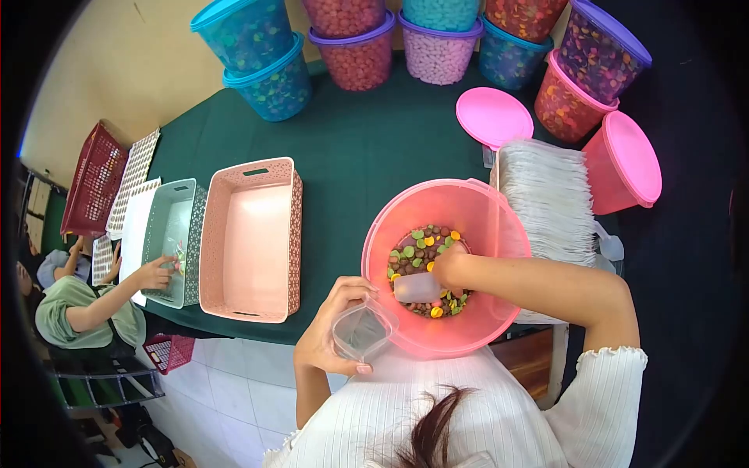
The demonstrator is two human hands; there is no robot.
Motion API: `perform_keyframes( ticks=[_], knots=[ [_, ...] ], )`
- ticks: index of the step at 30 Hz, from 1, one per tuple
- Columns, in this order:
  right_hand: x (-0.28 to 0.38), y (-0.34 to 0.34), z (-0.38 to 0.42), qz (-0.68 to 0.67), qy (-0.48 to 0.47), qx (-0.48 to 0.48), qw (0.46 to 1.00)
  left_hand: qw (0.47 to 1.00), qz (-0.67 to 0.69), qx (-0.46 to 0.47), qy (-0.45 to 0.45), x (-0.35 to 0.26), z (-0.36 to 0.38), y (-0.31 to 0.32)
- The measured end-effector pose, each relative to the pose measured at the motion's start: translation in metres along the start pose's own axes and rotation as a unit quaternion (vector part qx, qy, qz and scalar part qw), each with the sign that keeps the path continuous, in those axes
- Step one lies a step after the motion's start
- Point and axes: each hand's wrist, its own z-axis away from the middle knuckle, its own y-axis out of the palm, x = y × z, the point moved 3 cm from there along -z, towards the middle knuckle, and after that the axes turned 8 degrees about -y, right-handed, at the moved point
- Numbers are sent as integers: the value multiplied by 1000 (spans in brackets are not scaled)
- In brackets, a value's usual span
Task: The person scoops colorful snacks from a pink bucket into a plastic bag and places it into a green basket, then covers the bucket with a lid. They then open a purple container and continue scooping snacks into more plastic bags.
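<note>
A large pink tub [374, 234] holds a mix of brown, green and yellow pieces [413, 248]. Inside it, my right hand [450, 267] is closed on a translucent scoop [417, 288], whose cup lies among the pieces. My left hand [328, 331] is wrapped round a clear, open plastic pouch [363, 329], held at the tub's near left rim with its mouth facing up. The pouch looks empty. Where my right fingers meet the scoop's handle is partly hidden.
A pink basket [250, 242] and a green basket [191, 257] stand left, where another person [86, 312] reaches in. Stacked clear bags [542, 203] and a lidded pink tub [620, 168] are right. Lidded buckets [355, 62] line the back; a pink lid [494, 117] lies before them.
</note>
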Motion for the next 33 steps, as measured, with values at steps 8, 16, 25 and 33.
perform_keyframes(
  ticks=[8,16,25,33],
  knots=[
    [-8,-20,23,22,-10,-131,991,1000,12,-20,21,4,4,4],
    [5,-46,57,13,-76,-461,884,999,13,-34,2,6,4,2],
    [-17,-51,57,199,-14,-468,861,1000,8,-26,10,10,3,-2],
    [-24,-17,82,123,141,-179,966,999,36,-12,-7,7,0,-3]
  ],
)
